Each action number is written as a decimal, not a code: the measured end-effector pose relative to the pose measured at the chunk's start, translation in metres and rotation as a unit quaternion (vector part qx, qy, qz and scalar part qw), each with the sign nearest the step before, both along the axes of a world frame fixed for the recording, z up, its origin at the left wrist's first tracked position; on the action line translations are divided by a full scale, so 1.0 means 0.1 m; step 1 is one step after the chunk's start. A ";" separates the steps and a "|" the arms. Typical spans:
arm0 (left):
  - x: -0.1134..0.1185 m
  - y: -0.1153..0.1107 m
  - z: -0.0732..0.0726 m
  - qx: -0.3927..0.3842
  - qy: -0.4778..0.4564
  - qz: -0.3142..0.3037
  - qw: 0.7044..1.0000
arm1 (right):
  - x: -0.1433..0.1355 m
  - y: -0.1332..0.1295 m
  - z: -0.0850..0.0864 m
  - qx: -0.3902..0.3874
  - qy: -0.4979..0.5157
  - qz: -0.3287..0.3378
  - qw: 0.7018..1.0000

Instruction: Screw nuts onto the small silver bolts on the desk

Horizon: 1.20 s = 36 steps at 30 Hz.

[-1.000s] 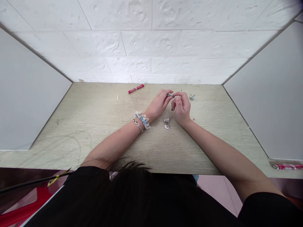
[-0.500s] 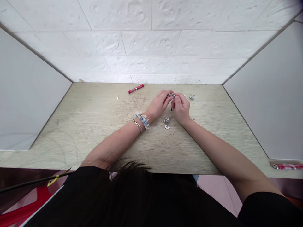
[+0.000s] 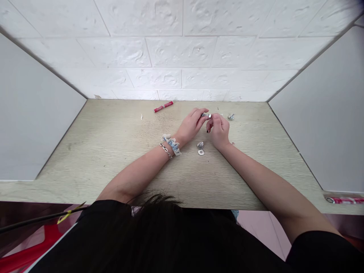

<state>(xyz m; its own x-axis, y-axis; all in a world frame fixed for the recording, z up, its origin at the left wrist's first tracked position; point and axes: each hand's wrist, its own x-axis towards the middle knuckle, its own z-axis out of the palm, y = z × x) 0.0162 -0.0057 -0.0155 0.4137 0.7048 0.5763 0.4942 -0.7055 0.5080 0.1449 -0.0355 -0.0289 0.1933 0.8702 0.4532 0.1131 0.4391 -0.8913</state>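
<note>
The left hand [image 3: 190, 125] is pinching a small bolt-like metal piece [image 3: 205, 115] between its thumb and fingers. The piece is sitting at that hand's fingertips, just short of the right hand [image 3: 220, 131]. Its long axis is running sideways, nearly level across the view, with the dark end lying between the left fingers and the bright, blocky end pointing toward the right hand. The right hand is curling its fingers inward, thumb and forefinger coming together just beside the bright end; whether they are touching it or holding anything is not showing clearly.

Between the two wrists, a silver fitting [image 3: 200, 145] is resting on the tabletop [image 3: 182, 178], and a flat washer [image 3: 201, 152] is lying just nearer the body. Right of the right hand, another metal fitting [image 3: 231, 117] is lying on its own. Beyond the left hand and to its left, a red tube [image 3: 163, 107] is lying at a slant. A ruffled scrunchie [image 3: 170, 144] and a chain bracelet [image 3: 165, 150] are circling the left wrist.
</note>
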 end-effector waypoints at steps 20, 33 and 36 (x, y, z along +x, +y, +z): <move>-0.01 0.03 -0.02 0.003 -0.006 0.012 1.000 | 0.00 -0.07 -0.02 0.087 -0.057 0.034 0.994; -0.02 0.02 -0.03 0.006 -0.019 0.016 1.000 | -0.01 -0.03 -0.03 0.025 -0.018 0.027 0.999; -0.01 0.02 -0.02 0.007 -0.031 0.007 0.999 | -0.01 0.00 -0.03 0.022 -0.002 0.023 0.999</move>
<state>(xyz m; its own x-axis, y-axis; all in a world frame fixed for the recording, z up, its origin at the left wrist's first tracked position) 0.0148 -0.0036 -0.0177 0.3677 0.7023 0.6096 0.4722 -0.7057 0.5282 0.1440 -0.0359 -0.0322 0.1521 0.8568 0.4927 0.0960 0.4833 -0.8702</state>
